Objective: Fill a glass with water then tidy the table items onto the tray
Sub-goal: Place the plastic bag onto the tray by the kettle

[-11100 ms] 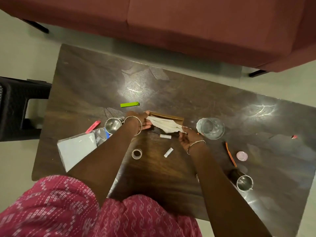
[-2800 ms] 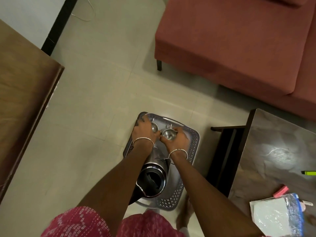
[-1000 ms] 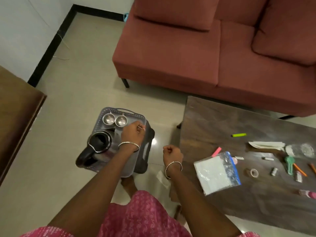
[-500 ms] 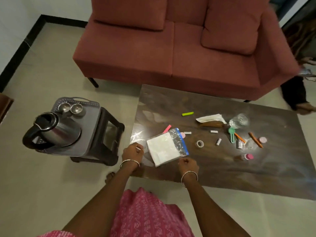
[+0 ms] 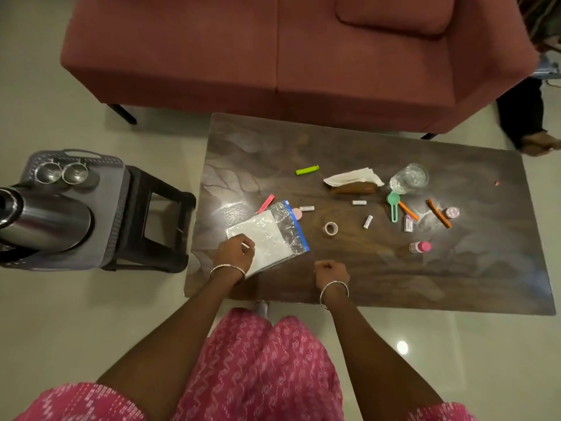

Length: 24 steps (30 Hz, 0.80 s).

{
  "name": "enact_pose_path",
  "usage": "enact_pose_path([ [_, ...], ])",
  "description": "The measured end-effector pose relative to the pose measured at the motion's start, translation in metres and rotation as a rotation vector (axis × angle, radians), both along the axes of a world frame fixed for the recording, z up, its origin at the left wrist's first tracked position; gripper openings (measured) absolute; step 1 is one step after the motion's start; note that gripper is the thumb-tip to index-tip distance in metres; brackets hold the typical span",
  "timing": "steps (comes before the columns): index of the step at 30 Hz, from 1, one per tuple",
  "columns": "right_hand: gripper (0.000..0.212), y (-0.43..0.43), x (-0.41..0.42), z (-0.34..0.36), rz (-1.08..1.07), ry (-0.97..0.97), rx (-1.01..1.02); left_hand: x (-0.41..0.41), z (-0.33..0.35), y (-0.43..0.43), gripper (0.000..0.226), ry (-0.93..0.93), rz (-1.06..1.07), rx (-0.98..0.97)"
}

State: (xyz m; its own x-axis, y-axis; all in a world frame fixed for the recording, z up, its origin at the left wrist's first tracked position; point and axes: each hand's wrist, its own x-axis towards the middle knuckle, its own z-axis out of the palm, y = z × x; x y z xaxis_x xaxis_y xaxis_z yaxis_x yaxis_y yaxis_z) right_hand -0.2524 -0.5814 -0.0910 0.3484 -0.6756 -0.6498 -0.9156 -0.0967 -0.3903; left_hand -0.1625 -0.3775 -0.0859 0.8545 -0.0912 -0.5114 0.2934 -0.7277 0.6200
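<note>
Nearest the camera, at the near edge of the dark wooden table [image 5: 364,147], both hands sit low. The left hand [image 5: 235,252] rests on the near left corner of a clear zip bag [image 5: 268,235], fingers curled together around a thin white stick-like thing; what that thing is cannot be told. The right hand [image 5: 331,273] hovers to the right of the bag as a closed fist, holding nothing visible.

The bag lies flat, its long axis running diagonally from near left to far right, its blue seal strip along the right-hand edge; white paper fills its left half. Beyond the bag's far corner lies a pink clip [image 5: 266,203], and to the bag's right a roll of tape [image 5: 331,229] stands apart. Farther right are a pink-capped bottle [image 5: 419,247], a green scoop [image 5: 393,205] with its handle pointing toward the near edge, and orange sticks [image 5: 439,213]. Farther back, a green clip [image 5: 307,170] lies nearly crosswise, a white cloth [image 5: 352,178] drapes a brown holder, and the glass [image 5: 409,177] tilts beside it.

Left of the table, the grey tray [image 5: 115,189] rests on a black stool [image 5: 158,226], carrying a steel jug [image 5: 45,220] and two steel cups [image 5: 62,172] at its far end.
</note>
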Motion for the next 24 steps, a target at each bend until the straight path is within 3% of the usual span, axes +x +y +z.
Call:
enact_pose_path([
  [4,0.025,-0.017,0.034,-0.023,0.096,0.035,0.042,0.021,-0.023,-0.022,0.007,0.069,-0.041,0.038],
  [10,0.033,-0.034,0.076,-0.064,0.200,0.059,0.152,0.040,-0.062,-0.048,0.016,0.118,-0.115,0.050],
  [15,0.024,-0.036,0.104,-0.083,0.275,0.050,0.160,0.049,-0.082,-0.058,0.027,0.165,-0.172,0.121],
  [17,0.010,-0.034,0.111,-0.086,0.297,0.078,0.187,0.050,-0.086,-0.059,0.027,0.174,-0.168,0.133],
  [20,0.029,-0.035,0.119,-0.085,0.342,0.120,0.207,0.053,-0.085,-0.059,0.025,0.189,-0.151,0.139],
  [24,0.019,-0.041,0.127,-0.068,0.436,0.117,0.243,0.064,-0.069,-0.063,0.019,0.158,-0.058,0.076],
])
